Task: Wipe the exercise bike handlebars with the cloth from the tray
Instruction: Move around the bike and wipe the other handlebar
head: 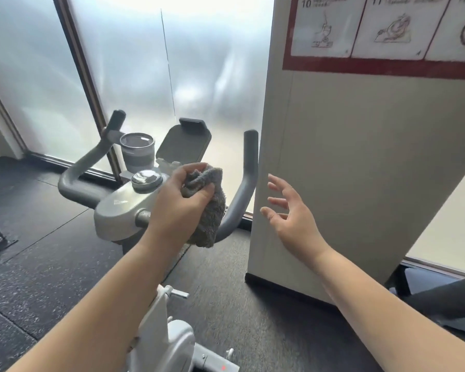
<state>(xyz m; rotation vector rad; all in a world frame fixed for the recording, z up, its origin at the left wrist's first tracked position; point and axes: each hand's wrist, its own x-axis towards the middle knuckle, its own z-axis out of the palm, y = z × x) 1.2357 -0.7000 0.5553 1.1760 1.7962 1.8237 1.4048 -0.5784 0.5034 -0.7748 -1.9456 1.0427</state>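
Note:
The exercise bike's grey handlebars curve up on both sides: the left bar and the right bar. Between them sit the silver console housing with a round knob and a dark tablet holder. My left hand grips a bunched grey cloth over the centre of the bars, just right of the console, and the cloth hangs down in front of the right bar's base. My right hand hovers open with fingers spread, right of the right bar and touching nothing. No tray is in view.
A beige pillar with a red-bordered poster stands close against the right bar. A grey cup sits in the bike's holder. Frosted glass walls lie behind. Dark rubber floor, the white bike frame below, other equipment at far left and lower right.

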